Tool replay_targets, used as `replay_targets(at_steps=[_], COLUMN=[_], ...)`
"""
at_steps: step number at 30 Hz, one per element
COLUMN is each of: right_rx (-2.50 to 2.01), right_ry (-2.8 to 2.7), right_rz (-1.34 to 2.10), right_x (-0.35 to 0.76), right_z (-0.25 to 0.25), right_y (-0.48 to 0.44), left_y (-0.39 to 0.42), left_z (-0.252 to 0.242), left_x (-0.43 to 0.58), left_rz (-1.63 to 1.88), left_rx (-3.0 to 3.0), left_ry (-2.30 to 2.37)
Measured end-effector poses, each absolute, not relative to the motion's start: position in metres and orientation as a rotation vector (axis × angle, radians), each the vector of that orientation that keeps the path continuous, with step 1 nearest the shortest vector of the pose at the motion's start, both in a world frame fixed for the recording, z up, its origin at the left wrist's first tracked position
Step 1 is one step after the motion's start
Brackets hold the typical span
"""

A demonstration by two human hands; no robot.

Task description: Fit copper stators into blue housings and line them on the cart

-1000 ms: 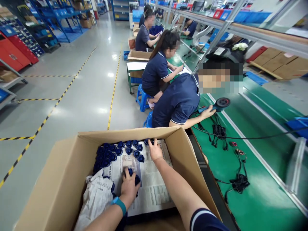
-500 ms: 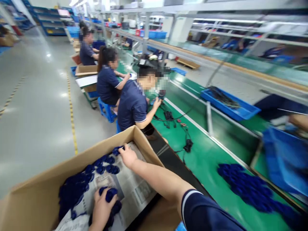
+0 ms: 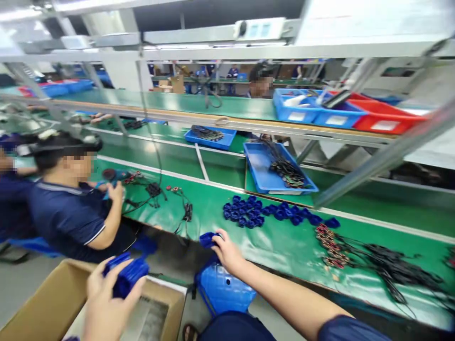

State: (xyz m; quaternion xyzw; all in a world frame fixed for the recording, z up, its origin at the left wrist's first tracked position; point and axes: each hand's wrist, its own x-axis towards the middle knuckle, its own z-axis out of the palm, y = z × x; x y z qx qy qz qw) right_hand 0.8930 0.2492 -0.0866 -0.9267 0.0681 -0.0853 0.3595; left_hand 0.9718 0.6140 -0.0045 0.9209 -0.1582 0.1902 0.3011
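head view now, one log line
left hand: holding blue parts, near carton | right hand: holding blue part, near green table | on table: loose blue pieces

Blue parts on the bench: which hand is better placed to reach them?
Probably the right hand: it holds a blue part nearer that cluster; the left hand is farther, by the cardboard box.

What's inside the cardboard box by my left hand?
Printed paper shows inside the cardboard box. The left hand, holding blue parts, covers some of the interior; what lies behind it can't be seen.
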Motion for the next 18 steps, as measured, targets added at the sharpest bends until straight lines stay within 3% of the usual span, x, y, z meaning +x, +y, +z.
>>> replay_targets(at_steps=[3, 7, 12, 18], right_rx=[-2.508, -2.600, -2.566, -2.620], right_ry=[0.586, 0.947, 1.024, 0.931], right_rz=[-0.060, 0.151, 0.184, 0.120], right_x=[0.836, 0.787, 0.803, 0.861], right_z=[-0.137, -0.174, -0.186, -0.181], right_y=[0.150, 0.059, 0.013, -0.016], left_y=[0.480, 0.356, 0.276, 0.231], left_z=[-0.014, -0.091, -0.166, -0.158], left_x=[0.995, 1.022, 1.050, 1.060], left_rz=[0.324, -0.018, -0.210, -0.067], left_rx=[2.444, 2.572, 2.814, 2.797], left_ry=[-0.674, -0.940, -0.964, -0.840])
